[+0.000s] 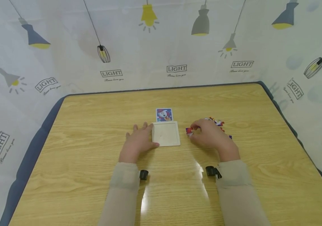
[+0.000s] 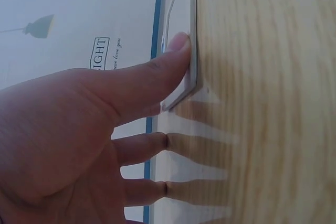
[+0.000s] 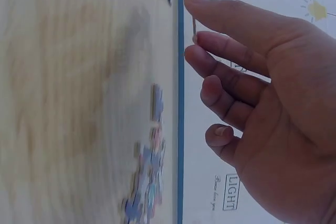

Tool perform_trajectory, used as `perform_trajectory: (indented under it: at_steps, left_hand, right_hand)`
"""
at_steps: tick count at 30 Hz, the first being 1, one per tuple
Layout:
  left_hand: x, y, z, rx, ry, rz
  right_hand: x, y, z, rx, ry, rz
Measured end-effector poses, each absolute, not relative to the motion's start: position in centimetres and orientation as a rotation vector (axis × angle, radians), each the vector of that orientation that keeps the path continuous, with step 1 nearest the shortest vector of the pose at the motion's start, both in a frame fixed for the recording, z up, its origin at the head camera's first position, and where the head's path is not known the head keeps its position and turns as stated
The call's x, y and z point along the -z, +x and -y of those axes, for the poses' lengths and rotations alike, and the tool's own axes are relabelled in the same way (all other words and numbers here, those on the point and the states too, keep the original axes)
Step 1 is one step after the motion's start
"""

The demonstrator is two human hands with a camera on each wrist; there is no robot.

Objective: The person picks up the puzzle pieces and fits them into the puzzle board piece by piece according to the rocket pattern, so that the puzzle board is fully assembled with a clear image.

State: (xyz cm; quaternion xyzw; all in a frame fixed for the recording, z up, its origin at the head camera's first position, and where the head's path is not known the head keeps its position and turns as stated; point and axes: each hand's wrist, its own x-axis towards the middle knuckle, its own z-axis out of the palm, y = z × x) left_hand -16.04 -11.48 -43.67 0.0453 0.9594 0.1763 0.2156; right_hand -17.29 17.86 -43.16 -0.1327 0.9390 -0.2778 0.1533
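A square, pale puzzle tray [image 1: 165,134] with a raised rim lies on the table. My left hand [image 1: 139,142] is spread at its left side, fingers straight, the index fingertip at the far corner and the thumb [image 2: 177,45] on the near rim. To the tray's right, my right hand [image 1: 210,134] pinches a red and blue puzzle piece [image 1: 189,131] between thumb and index finger. The piece shows edge-on in the right wrist view, raised off the table. Loose puzzle pieces [image 3: 149,169] lie beyond and beside that hand, partly hidden behind it in the head view.
A picture card [image 1: 164,115] with a white rocket on blue and purple lies just past the tray's far edge. The wooden table [image 1: 93,125] ends at a dark border, with a lamp-patterned cloth [image 1: 138,56] behind it and at both sides.
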Motion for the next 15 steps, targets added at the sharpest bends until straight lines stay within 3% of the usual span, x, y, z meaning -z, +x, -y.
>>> perform_trajectory:
  at_steps: [15]
  left_hand:
    - [43.9,-16.3,11.5,-0.471,0.119,-2.662]
  right_hand:
    - [42.4,-19.8,-10.9,1.009,-0.335,-2.616]
